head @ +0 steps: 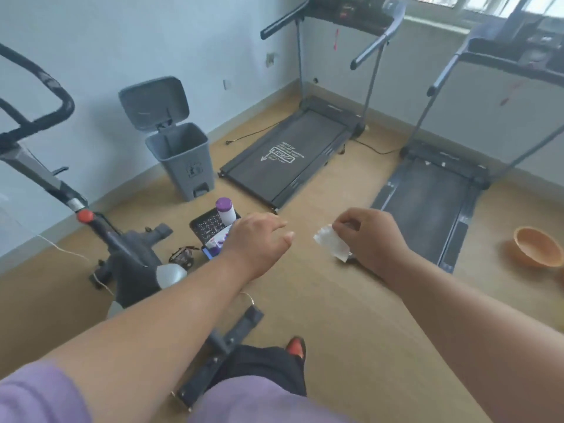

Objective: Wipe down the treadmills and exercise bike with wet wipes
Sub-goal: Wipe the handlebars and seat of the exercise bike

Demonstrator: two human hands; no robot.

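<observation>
Overhead, pale walls meet a smooth wood-grain floor (351,315) carrying two flat black-belted treadmills (287,157), a dark exercise bike (128,254) and a boxy grey lidded bin (180,160). Left hand (259,242) hangs relaxed, holding nothing; right hand (372,239) pinches a crumpled white wet wipe (331,242) between its fingers (345,227).

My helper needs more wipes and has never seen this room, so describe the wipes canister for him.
Start at the grey bin with its lid up by the wall. On the floor just in front lies a black tray; the wipes canister stands upright in it, the only white tub with a purple cap.
</observation>
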